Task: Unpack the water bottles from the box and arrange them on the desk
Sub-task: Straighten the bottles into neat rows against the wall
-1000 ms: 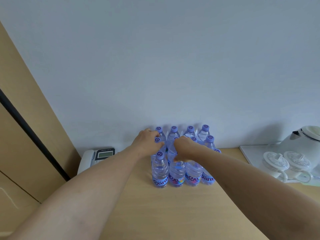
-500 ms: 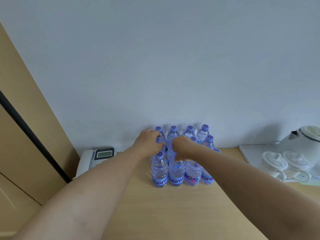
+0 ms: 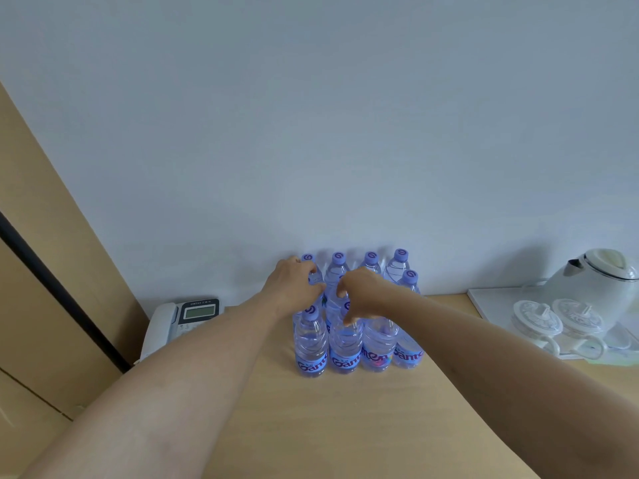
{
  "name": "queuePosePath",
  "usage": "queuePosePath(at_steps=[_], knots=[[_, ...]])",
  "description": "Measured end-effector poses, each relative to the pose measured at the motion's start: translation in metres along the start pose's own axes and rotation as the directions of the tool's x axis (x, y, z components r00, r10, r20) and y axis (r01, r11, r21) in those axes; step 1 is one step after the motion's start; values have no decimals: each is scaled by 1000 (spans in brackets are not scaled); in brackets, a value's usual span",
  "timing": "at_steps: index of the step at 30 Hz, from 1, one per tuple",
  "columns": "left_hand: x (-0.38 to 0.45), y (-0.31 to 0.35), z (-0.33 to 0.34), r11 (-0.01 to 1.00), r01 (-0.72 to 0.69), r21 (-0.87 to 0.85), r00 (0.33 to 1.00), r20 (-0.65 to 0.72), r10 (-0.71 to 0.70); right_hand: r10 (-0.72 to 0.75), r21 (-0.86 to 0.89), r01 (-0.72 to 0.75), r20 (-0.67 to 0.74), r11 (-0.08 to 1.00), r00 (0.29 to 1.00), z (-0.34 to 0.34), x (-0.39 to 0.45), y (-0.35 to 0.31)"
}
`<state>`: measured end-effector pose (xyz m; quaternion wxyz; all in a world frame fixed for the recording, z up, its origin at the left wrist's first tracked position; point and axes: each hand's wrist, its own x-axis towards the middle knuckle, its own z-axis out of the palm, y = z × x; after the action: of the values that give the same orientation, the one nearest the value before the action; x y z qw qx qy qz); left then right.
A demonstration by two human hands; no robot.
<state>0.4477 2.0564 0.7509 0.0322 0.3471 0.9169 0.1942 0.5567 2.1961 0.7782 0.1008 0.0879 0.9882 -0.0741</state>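
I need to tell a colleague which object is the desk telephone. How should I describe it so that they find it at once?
Start at the block of water bottles standing against the wall on the wooden desk. Look to its left, beyond the left hand, near the desk's left edge. The telephone lies there: white, with a dark panel and a small grey screen, the only thing on that side.

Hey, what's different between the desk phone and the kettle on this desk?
The desk phone lies low and flat at the desk's left end, by the wood panel; the kettle stands tall at the right end. The phone has a dark panel with a screen; the kettle is plain, with a lid and spout. The phone sits on bare desk; the kettle stands on a white tray. Both are whitish.
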Motion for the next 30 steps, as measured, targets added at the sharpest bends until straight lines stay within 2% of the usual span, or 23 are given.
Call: queuePosePath(at_steps=[3,7,9,13,24,30], knots=[[0,5,0,1000,-6,-2,1000,-13,6,15,23,-13,-87,1000,996,-6,-6,14],[-2,15,0,1000,-5,13,1000,8,5,122,-110,-141,-165,984,979,-1,-14,28],[-2,18,0,1000,-2,16,1000,8,2,168,-127,-184,-126,975,978,4,-17,35],[-2,25,4,1000,4,-10,1000,1,-4,167,-97,-169,-33,981,985,14,-23,42],[6,32,11,1000,6,17,1000,16,-6,49,-28,-49,-7,998,999,14,-20,47],[8,35,18,999,3,35,1000,30,-4,116,-14,-116,-31,993,993,19,-21,51]])
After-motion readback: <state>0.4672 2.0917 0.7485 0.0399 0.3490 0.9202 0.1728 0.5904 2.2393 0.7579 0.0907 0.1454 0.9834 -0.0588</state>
